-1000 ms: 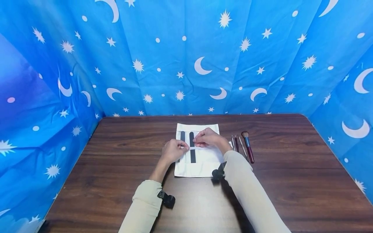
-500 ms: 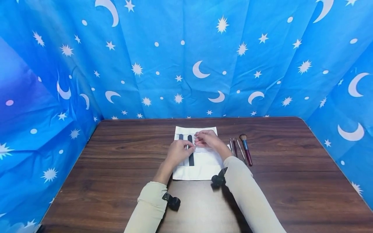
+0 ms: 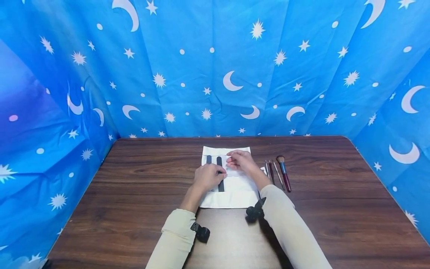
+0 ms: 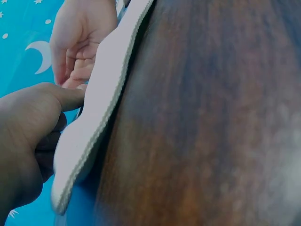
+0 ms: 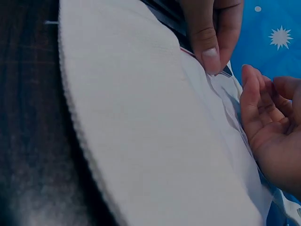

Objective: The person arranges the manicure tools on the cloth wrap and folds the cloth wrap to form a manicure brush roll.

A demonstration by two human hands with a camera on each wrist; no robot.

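Observation:
A white cloth tool roll (image 3: 228,200) with pockets lies flat on the table. Two dark flat strips with rounded ends, like nail files, sit in it: one strip (image 3: 221,186) near the middle, the other strip (image 3: 209,159) at the left, partly covered by my left hand (image 3: 208,176). That hand pinches the pocket's edge between thumb and fingers beside the middle strip; the right wrist view shows the thumb (image 5: 210,59) on the cloth. My right hand (image 3: 242,161) hovers at the upper right of the roll, fingers loosely bent, with nothing seen between them.
Right of the roll lie a makeup brush (image 3: 284,172) with a dark red handle and several thin tools (image 3: 278,175), side by side. The brown wooden table (image 3: 141,179) ends at the back against a blue curtain (image 3: 188,67) with moons and stars.
My left hand has shifted right along the pocket edge, now over the middle strip. The right hand has let the pocket edge go and moved slightly right; the head view has tilted slightly.

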